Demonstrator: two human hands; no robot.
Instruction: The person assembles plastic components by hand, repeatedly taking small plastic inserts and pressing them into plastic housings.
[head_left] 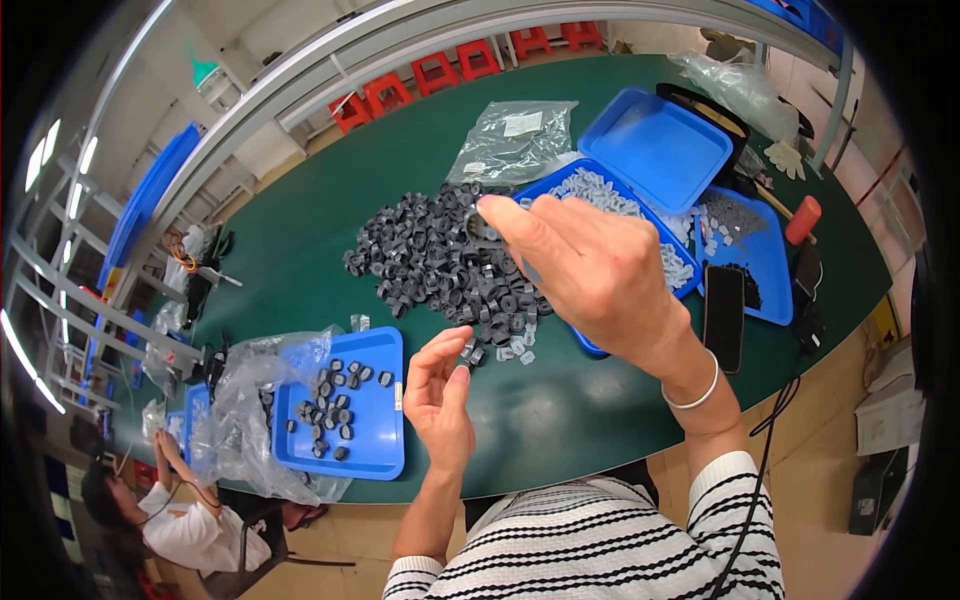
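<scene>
My right hand point(600, 270) is raised over the table, close to the view, with its fingers pinched together. At its fingertips is a dark grey ring-like plastic part point(486, 224), partly hidden by the fingers. Lower and to the left, my left hand point(443, 400) has its fingers curved and its thumb apart, with nothing visible in it. Its fingertips are close to the near edge of a heap of small dark grey plastic parts point(430, 250). Several pale translucent pieces point(515, 346) lie at that heap's near right edge.
On the left, a blue tray point(390, 430) holds scattered dark parts beside crumpled clear plastic point(235, 410). Behind my right hand stand blue trays point(655, 140) with pale pieces. A black phone point(724, 320) and a red cylinder point(803, 220) lie right. Another person point(185, 520) sits far left.
</scene>
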